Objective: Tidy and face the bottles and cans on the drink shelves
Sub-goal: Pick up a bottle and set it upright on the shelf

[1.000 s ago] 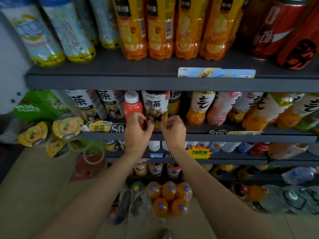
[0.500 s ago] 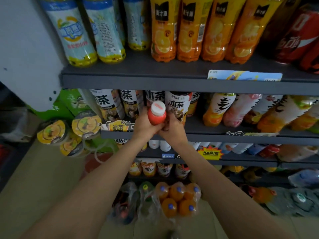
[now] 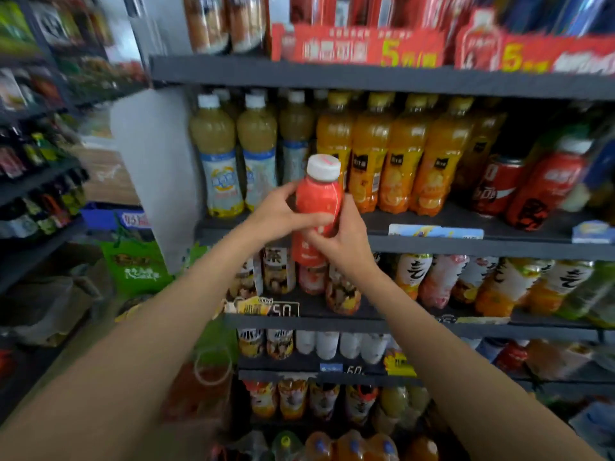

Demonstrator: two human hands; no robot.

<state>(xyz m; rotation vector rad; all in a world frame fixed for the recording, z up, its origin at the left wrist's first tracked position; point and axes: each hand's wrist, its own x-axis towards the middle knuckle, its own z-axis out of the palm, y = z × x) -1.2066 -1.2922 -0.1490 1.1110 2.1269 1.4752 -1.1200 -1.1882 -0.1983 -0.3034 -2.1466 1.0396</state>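
A red bottle with a white cap [image 3: 318, 197] is held upright in front of the shelves, level with the row of orange juice bottles [image 3: 396, 161]. My left hand [image 3: 283, 212] grips its left side, fingers curled round the body. My right hand [image 3: 342, 237] grips its lower right side. Below it on the tea shelf [image 3: 332, 319] stand white-labelled tea bottles [image 3: 278, 271] and a pink bottle [image 3: 312, 279].
Pale yellow drink bottles [image 3: 221, 161] stand left of the orange juice. Red cola cans [image 3: 496, 186] sit at the right. Red price banners [image 3: 366, 48] hang on the top shelf. A green bag [image 3: 136, 261] hangs at the shelf's left end. Another rack [image 3: 33, 181] stands far left.
Both hands lifted the red bottle off the tea shelf and raised it to the height of the orange juice row. The camera tilted up, showing higher shelves.
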